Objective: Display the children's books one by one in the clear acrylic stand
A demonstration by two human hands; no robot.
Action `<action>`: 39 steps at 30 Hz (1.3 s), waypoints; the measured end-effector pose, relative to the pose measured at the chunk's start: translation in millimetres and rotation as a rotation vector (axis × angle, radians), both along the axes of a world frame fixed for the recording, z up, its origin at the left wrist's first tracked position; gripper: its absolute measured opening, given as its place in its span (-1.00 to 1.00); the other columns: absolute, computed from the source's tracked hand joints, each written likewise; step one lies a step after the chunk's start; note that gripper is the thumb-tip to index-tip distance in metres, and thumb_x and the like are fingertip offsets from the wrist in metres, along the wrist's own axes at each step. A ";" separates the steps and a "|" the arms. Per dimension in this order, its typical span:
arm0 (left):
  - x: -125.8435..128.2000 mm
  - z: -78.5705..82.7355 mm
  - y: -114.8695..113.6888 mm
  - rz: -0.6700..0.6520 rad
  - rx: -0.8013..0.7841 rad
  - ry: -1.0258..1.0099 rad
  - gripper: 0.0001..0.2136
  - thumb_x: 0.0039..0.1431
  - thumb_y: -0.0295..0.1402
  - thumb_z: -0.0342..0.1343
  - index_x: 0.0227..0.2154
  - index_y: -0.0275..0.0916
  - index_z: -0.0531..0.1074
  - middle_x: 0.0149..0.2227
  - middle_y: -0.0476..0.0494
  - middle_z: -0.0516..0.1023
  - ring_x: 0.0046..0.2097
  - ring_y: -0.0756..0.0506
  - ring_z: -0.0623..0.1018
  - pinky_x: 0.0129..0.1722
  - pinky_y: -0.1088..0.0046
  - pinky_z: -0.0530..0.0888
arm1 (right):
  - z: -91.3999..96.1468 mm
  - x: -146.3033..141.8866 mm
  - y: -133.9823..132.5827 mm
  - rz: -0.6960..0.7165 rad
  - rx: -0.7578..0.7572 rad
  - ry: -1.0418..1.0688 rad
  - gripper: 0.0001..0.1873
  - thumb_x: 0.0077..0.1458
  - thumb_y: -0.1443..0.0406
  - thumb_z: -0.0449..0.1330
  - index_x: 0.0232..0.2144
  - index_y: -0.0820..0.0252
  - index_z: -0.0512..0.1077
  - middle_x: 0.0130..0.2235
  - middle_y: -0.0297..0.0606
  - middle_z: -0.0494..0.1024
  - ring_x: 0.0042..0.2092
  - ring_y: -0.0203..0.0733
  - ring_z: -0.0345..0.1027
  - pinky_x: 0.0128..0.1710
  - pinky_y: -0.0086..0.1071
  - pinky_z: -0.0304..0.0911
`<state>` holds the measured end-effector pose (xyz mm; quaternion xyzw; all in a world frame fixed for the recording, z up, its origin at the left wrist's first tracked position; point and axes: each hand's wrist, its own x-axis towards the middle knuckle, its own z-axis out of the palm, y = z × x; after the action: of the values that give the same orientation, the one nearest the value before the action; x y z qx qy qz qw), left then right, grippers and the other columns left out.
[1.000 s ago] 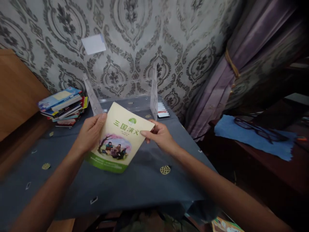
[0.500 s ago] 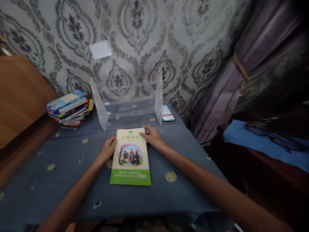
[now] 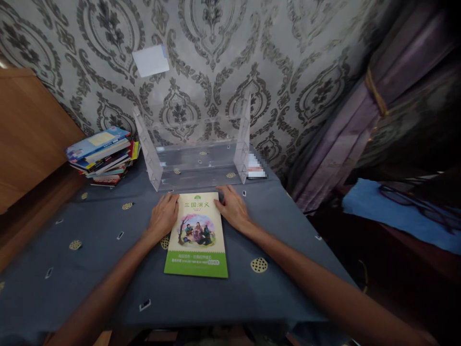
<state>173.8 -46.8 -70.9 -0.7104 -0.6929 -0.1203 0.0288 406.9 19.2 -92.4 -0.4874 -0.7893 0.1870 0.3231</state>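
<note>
A paperback book with a cream and green cover, Chinese title lettering and a picture of seated figures lies face up on the patterned blue tablecloth. My left hand rests against its upper left edge, fingers stretched forward, some of the fingertips hidden. At the upper right edge, my right hand has its thumb touching the cover's side and its fingers spread past the top corner. Just beyond the book stands a clear plastic rack with upright side panels.
A stack of books sits at the back left by a wooden cabinet. Right of the rack lies a pixelated item. A purple curtain hangs at right, near glasses on blue cloth.
Both hands have loosened from the book's edges and lie flatter beside it, the right thumb sliding off the cover. The book stays on the table, and the view has shifted slightly.
</note>
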 end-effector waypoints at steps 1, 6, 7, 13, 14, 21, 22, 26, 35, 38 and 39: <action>0.5 -1.4 1.0 0.006 0.005 0.018 -0.71 0.38 -0.40 -0.17 -0.03 -0.23 0.44 -0.07 -0.27 0.50 0.01 -0.21 0.46 -0.06 0.28 0.42 | 2.6 -1.4 -2.9 0.022 0.058 -0.048 -0.68 0.16 0.41 0.12 -0.02 0.21 0.42 -0.03 -0.08 0.49 -0.17 -0.07 0.42 -0.10 -0.20 0.35; 2.1 -7.5 -0.1 0.009 0.050 0.058 -0.69 0.39 -0.40 -0.17 0.01 -0.24 0.44 -0.10 -0.25 0.49 -0.01 -0.19 0.44 -0.06 0.31 0.42 | 12.6 -30.1 -16.1 0.403 0.221 -0.245 -0.74 0.26 0.40 0.07 -0.04 0.27 0.47 0.05 -0.02 0.52 0.09 0.03 0.35 0.13 -0.10 0.25; 1.7 -8.5 -0.7 0.000 0.060 0.059 -0.68 0.39 -0.41 -0.18 0.02 -0.25 0.44 -0.11 -0.25 0.49 -0.02 -0.19 0.44 -0.06 0.31 0.42 | 12.8 -39.5 -17.7 0.479 0.232 -0.265 -0.71 0.27 0.40 0.07 0.00 0.30 0.45 0.10 0.01 0.49 0.16 0.02 0.31 0.19 -0.11 0.21; -4.4 -13.1 -1.6 -0.042 0.107 0.043 -0.64 0.34 -0.47 -0.16 0.09 -0.26 0.42 -0.15 -0.23 0.48 -0.09 -0.19 0.44 -0.09 0.31 0.42 | 5.2 -80.3 -17.9 0.583 0.240 -0.297 -0.61 0.31 0.38 0.05 0.15 0.35 0.35 0.23 0.12 0.38 0.31 0.02 0.19 0.29 -0.02 0.11; -5.4 -13.3 -1.4 -0.050 0.113 0.037 -0.63 0.34 -0.48 -0.16 0.09 -0.24 0.42 -0.16 -0.22 0.48 -0.10 -0.19 0.43 -0.09 0.30 0.43 | 4.1 -81.2 -16.9 0.580 0.239 -0.289 -0.61 0.31 0.36 0.06 0.15 0.34 0.34 0.23 0.12 0.38 0.31 0.03 0.19 0.29 -0.01 0.12; -6.6 -12.7 -0.6 -0.064 0.104 0.018 -0.63 0.33 -0.45 -0.15 0.07 -0.24 0.45 -0.15 -0.25 0.48 -0.09 -0.21 0.43 -0.11 0.27 0.45 | 2.6 -48.5 -8.8 0.491 0.162 -0.269 -0.63 0.30 0.31 0.13 0.10 0.38 0.41 0.21 0.15 0.40 0.31 0.07 0.21 0.31 -0.01 0.13; -6.3 -12.7 -0.6 -0.057 0.100 0.011 -0.63 0.33 -0.45 -0.15 0.06 -0.22 0.45 -0.15 -0.25 0.48 -0.08 -0.21 0.43 -0.11 0.26 0.45 | 2.0 -40.1 -7.5 0.478 0.148 -0.255 -0.63 0.30 0.32 0.12 0.11 0.35 0.40 0.22 0.13 0.40 0.31 0.06 0.20 0.31 0.01 0.13; -5.9 -11.1 -0.8 -0.039 0.082 0.021 -0.64 0.33 -0.45 -0.16 0.04 -0.22 0.46 -0.14 -0.25 0.49 -0.07 -0.22 0.44 -0.11 0.25 0.45 | -4.4 -4.1 -1.6 0.400 0.099 -0.183 -0.64 0.30 0.34 0.08 0.11 0.26 0.43 0.23 0.07 0.40 0.30 0.06 0.22 0.29 0.07 0.14; 33.3 13.0 2.5 -0.158 0.043 0.153 -0.72 0.38 -0.36 -0.14 -0.13 -0.23 0.49 -0.14 -0.27 0.49 -0.07 -0.23 0.45 -0.07 0.22 0.42 | -10.3 30.7 19.1 0.351 -0.105 0.178 -0.64 0.32 0.31 0.02 0.06 0.18 0.49 0.08 -0.12 0.58 0.11 -0.07 0.45 0.15 -0.10 0.31; 67.9 20.2 2.5 -0.179 -0.015 0.199 -0.70 0.40 -0.21 -0.11 -0.12 -0.25 0.48 -0.13 -0.27 0.49 -0.04 -0.23 0.44 -0.08 0.26 0.42 | -7.8 30.2 19.5 0.361 -0.119 0.219 -0.63 0.32 0.31 0.01 0.07 0.17 0.48 0.08 -0.15 0.58 0.11 -0.09 0.44 0.16 -0.12 0.28; 78.7 22.2 2.6 -0.173 -0.038 0.227 -0.67 0.39 -0.16 -0.09 -0.12 -0.28 0.47 -0.11 -0.30 0.49 -0.02 -0.26 0.44 -0.09 0.24 0.43 | -7.1 30.0 18.9 0.363 -0.115 0.221 -0.63 0.32 0.31 0.01 0.07 0.17 0.48 0.09 -0.14 0.57 0.12 -0.10 0.43 0.17 -0.12 0.27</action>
<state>252.5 -44.3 -48.7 -0.7769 -0.6235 -0.0280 0.0831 436.9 38.1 -99.5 -0.3315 -0.8119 0.3392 0.3404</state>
